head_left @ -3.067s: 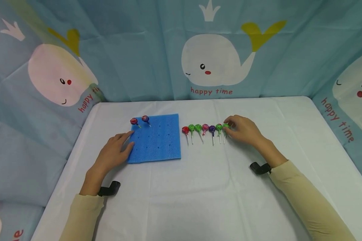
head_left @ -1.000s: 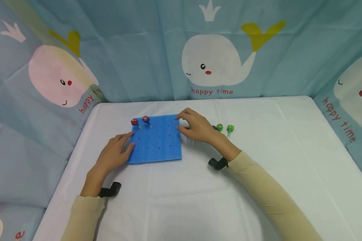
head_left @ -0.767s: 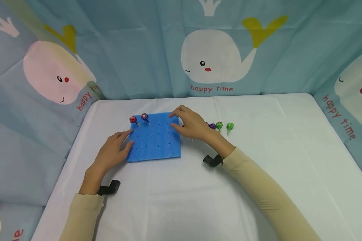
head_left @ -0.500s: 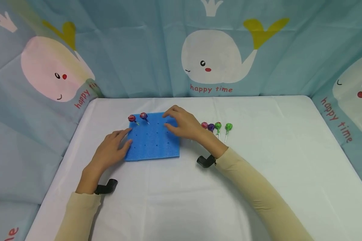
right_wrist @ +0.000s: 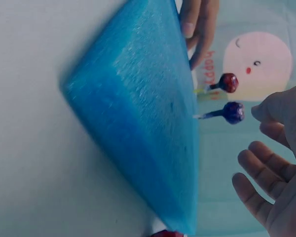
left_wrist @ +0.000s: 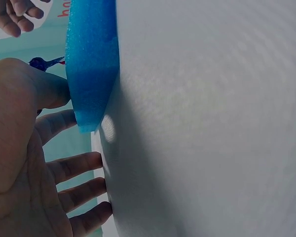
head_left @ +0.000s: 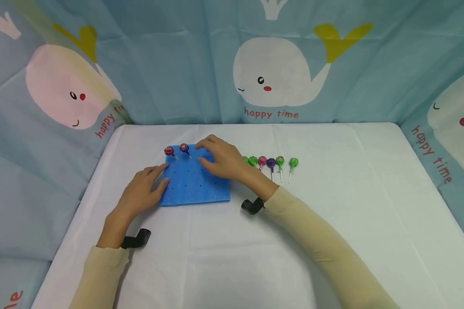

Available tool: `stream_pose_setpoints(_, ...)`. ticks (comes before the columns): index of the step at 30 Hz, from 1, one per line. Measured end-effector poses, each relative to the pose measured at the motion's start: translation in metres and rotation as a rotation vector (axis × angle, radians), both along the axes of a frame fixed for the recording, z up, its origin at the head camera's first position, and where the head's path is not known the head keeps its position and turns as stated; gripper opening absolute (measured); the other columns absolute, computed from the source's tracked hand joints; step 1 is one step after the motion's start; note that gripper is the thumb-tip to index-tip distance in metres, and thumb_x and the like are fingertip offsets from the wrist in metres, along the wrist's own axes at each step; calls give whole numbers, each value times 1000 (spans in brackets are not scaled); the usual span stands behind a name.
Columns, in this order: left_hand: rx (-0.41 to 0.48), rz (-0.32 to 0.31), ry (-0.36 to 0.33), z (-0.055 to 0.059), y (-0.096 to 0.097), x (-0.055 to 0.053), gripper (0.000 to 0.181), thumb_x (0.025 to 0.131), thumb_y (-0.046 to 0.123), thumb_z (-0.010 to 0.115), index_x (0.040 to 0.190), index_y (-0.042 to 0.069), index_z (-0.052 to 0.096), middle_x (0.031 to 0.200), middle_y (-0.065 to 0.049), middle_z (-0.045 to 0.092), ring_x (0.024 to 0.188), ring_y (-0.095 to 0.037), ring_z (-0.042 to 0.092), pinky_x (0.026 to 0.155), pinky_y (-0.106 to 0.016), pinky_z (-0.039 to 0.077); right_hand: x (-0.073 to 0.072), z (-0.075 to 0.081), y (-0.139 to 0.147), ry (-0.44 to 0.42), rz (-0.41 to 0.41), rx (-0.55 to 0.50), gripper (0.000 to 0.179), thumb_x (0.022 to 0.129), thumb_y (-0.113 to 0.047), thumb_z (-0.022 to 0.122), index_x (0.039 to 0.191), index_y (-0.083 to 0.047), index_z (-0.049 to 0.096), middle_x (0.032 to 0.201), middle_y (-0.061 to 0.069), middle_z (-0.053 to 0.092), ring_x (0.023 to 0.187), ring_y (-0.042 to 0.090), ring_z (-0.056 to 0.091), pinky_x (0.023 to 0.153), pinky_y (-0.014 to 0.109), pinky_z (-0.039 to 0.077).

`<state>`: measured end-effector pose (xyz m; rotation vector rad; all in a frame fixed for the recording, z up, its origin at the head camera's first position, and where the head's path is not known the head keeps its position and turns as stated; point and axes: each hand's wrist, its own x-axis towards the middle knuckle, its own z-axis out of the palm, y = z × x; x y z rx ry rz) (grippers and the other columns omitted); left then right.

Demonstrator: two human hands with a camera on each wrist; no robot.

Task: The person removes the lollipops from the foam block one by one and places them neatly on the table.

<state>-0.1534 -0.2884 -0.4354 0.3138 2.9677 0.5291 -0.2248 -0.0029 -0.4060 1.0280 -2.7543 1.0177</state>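
A blue foam board (head_left: 195,193) with small holes lies on the table. Two lollipops stand in its back left part, a red one (head_left: 169,151) and a purple one (head_left: 184,148). My left hand (head_left: 141,191) rests at the board's left edge, thumb and index finger touching it, other fingers spread on the cloth. My right hand (head_left: 222,159) hovers over the board's back right part, loosely curved. Its fingertips are near the purple lollipop, with a gap to it, and no object shows between them in the right wrist view.
Right of the board lies a row of lollipops, among them green, pink (head_left: 262,161) and purple (head_left: 271,163) ones; the right forearm covers part of it. One green lollipop (head_left: 293,163) lies slightly apart at the right end. A whale-print curtain (head_left: 170,77) hangs behind the white-covered table (head_left: 224,249).
My right hand has moved left from the green lollipop at the row's right end to above the board, near the purple lollipop. That green lollipop sits slightly farther right. My left hand stays put.
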Motion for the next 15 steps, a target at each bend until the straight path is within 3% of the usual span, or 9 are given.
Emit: stream_pose_setpoints(15,28,2,15,-5,-2,-3,58,110,34,53,162,10,42,157,-33,46,144,-59,43,114,-78,39,-15,0,-34,-9,-26,13,35,105,-27,66,139,-17,65,138,5,66,116,17,73,91,32,63)
